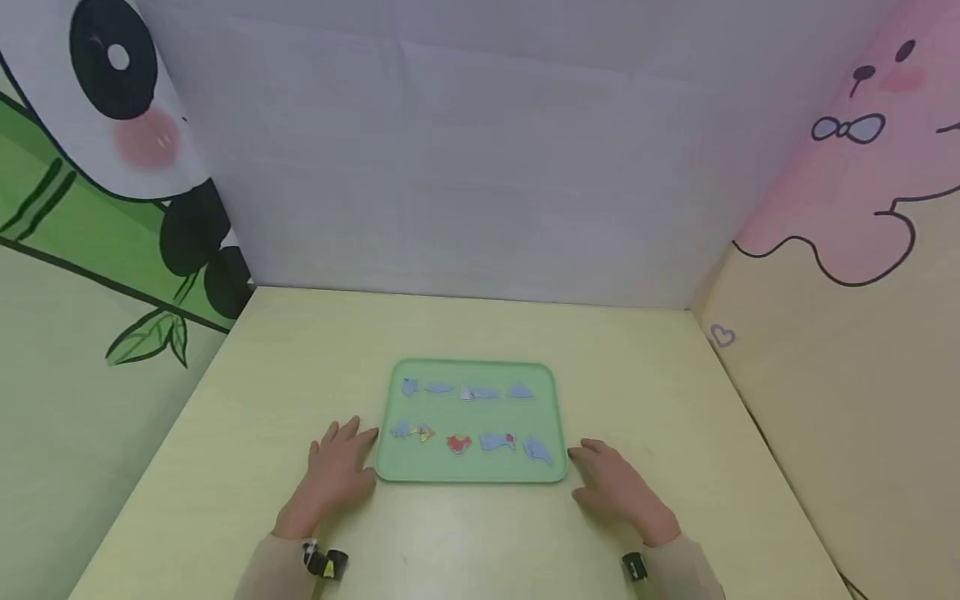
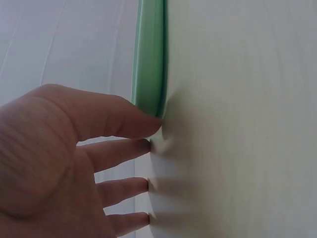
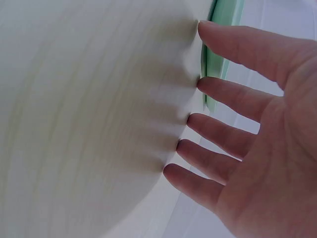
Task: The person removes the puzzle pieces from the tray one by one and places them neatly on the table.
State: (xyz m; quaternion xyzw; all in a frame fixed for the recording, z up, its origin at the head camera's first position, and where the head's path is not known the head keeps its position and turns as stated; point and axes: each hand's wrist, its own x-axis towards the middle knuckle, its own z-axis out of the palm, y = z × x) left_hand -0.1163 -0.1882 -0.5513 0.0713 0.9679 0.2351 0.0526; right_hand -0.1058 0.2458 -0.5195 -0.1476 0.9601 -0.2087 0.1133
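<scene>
A light green tray (image 1: pixel 471 472) lies flat on the table, carrying several small flat cut-out pieces in two rows. Most are bluish, like the triangular piece (image 1: pixel 520 390); one in the front row is a red piece (image 1: pixel 458 443). Left of the tray, my left hand (image 1: pixel 339 468) rests on the table with spread fingers, thumb and index finger at the tray's edge. In the left wrist view the thumb overlaps the tray's corner; contact is hard to tell. My right hand (image 1: pixel 617 490) rests at the tray's right side, fingertips on the table, holding nothing.
The pale wooden table (image 1: pixel 637 375) runs back to a grey-white wall (image 1: pixel 480 167). A green panel with a panda drawing (image 1: pixel 142 150) stands at the left. On the right is a panel with a pink animal drawing (image 1: pixel 847 192). Dark bands sit on both wrists.
</scene>
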